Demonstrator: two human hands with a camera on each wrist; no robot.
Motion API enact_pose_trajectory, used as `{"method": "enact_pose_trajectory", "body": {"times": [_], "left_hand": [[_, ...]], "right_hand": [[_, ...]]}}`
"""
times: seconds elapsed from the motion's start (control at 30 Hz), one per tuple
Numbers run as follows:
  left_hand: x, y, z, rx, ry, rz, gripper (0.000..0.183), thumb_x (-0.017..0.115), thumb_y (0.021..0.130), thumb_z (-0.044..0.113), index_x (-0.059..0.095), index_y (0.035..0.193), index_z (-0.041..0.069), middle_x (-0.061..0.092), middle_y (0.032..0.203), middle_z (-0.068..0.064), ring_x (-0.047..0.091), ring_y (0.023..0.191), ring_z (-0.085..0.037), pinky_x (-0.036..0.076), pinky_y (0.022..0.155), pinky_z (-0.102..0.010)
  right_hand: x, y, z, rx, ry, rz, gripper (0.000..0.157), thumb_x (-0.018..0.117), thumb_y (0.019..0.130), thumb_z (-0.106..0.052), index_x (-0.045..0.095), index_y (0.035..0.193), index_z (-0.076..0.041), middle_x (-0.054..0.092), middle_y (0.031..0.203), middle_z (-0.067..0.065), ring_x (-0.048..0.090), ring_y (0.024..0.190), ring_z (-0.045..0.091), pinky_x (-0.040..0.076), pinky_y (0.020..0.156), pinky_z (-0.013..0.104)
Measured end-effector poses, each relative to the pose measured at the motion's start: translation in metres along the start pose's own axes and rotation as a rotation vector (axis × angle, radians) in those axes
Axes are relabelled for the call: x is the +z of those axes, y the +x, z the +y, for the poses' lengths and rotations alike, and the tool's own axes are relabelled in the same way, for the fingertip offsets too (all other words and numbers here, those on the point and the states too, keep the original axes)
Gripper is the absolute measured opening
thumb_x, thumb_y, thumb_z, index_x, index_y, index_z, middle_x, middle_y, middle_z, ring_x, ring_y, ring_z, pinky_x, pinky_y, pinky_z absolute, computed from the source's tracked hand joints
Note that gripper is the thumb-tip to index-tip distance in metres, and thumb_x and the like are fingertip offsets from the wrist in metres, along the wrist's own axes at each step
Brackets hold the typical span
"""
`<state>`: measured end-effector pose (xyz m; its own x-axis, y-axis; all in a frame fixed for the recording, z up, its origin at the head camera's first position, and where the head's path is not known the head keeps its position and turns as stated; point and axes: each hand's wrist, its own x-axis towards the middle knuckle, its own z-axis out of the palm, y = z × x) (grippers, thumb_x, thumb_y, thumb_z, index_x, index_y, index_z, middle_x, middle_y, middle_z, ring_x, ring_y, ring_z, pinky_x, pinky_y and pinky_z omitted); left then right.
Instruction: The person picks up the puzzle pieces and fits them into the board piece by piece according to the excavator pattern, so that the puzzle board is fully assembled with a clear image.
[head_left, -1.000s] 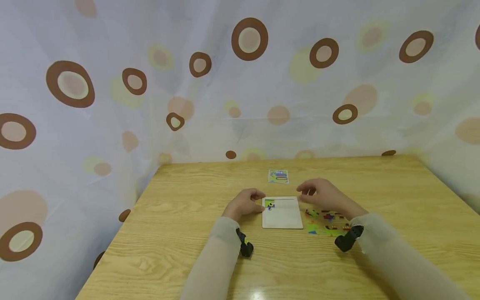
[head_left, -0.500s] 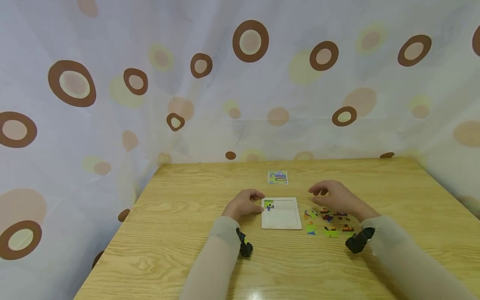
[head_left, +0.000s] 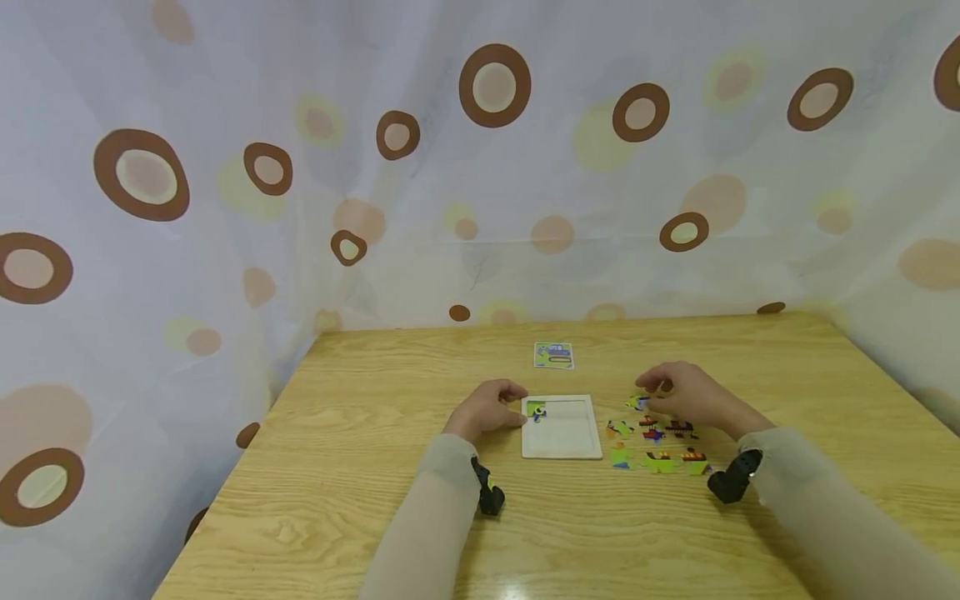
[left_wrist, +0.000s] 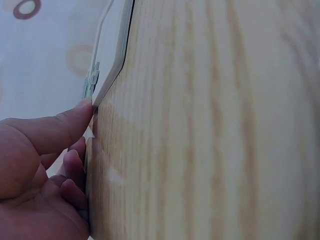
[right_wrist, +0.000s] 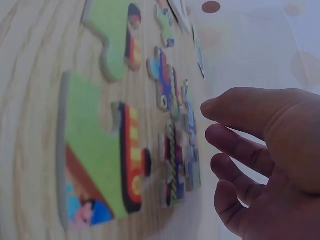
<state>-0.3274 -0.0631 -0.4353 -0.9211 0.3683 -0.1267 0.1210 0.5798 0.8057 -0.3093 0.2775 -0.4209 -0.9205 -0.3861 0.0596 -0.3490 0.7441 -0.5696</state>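
Observation:
In the head view, a white puzzle tray lies flat on the table with one green, white and blue puzzle piece in its upper left corner. My left hand touches the tray's left edge; the left wrist view shows the thumb at the rim and the other fingers bent below it. My right hand hovers over the far side of several loose puzzle pieces. Its fingers are loosely bent, and nothing shows between thumb and fingers in the right wrist view. One puzzle piece lies by its thumb, partly covered.
A small picture card showing a vehicle lies behind the tray. The wooden table runs back to a patterned curtain. In the right wrist view, a green piece with red and yellow stripes lies nearest the camera.
My right hand has moved rightward, away from the tray and over the loose pieces, uncovering more of them. My left hand stays at the tray's edge. The piece in the tray has not moved.

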Motion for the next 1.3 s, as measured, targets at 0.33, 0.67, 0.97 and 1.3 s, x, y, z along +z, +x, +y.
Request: {"method": "enact_pose_trajectory", "body": {"times": [0.33,0.67,0.97,1.3], "left_hand": [[0.0,-0.001,0.001,0.006,0.025,0.0,0.037,0.076,0.088,0.009,0.066,0.123,0.009,0.059,0.12,-0.005,0.052,0.112,-0.023,0.041,0.1,-0.04],[0.0,-0.002,0.002,0.008,0.003,-0.005,0.037,0.075,0.088,0.007,0.065,0.124,0.007,0.058,0.12,-0.007,0.051,0.112,-0.024,0.041,0.1,-0.04],[-0.001,-0.001,0.001,0.004,0.003,-0.002,0.036,0.076,0.087,0.008,0.066,0.122,0.008,0.058,0.117,-0.005,0.051,0.109,-0.023,0.041,0.099,-0.039],[0.0,0.003,-0.001,0.001,0.022,0.001,0.037,0.076,0.087,0.008,0.066,0.122,0.009,0.059,0.118,-0.005,0.051,0.11,-0.021,0.041,0.099,-0.038]], "right_hand": [[0.0,0.001,0.007,0.041,0.025,-0.036,0.035,0.07,0.09,-0.006,0.064,0.123,0.004,0.064,0.104,0.009,0.058,0.09,0.022,0.051,0.073,0.037],[0.0,0.006,0.011,0.039,0.023,-0.072,0.039,0.072,0.089,-0.008,0.063,0.125,0.004,0.064,0.106,0.009,0.059,0.092,0.023,0.052,0.076,0.039],[0.001,0.006,0.01,0.009,0.029,-0.074,0.039,0.072,0.089,-0.009,0.063,0.124,0.007,0.064,0.104,0.01,0.057,0.087,0.02,0.051,0.073,0.037],[0.001,0.008,0.016,0.03,0.029,-0.032,0.033,0.075,0.088,-0.019,0.069,0.116,-0.002,0.063,0.113,0.012,0.06,0.106,0.034,0.05,0.088,0.052]]}}
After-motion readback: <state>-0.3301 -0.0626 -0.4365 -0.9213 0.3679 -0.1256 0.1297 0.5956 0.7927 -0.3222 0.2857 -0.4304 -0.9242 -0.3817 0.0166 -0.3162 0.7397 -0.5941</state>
